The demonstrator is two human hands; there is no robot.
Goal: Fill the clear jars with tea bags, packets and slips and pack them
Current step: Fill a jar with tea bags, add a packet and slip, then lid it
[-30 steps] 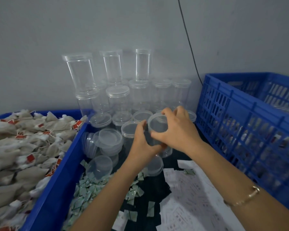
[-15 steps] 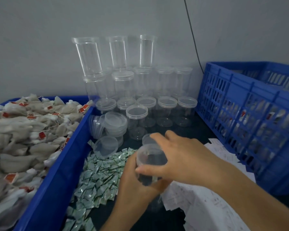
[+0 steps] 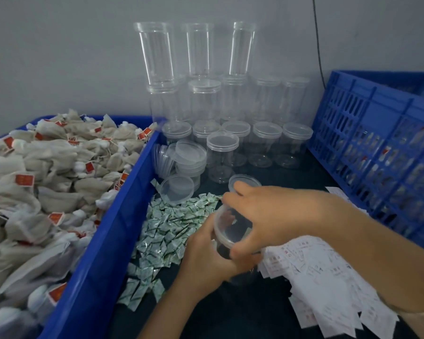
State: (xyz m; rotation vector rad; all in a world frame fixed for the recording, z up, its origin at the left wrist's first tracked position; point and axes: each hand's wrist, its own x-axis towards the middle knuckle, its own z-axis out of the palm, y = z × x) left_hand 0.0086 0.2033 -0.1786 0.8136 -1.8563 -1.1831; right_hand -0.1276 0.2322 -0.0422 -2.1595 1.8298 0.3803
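Over dark tabletop (image 3: 267,314), left hand (image 3: 207,253) wraps clear jar (image 3: 233,237); right hand (image 3: 277,216) fingers (image 3: 241,248) pinch its lid rim

Both forearms are bare, with no sleeves in view up to the near edge of the frame. The left hand (image 3: 206,250) carries no ring or watch. The right hand (image 3: 277,216) is likewise bare of rings; a thin gold-coloured bracelet (image 3: 416,313) circles the right wrist at the near right.
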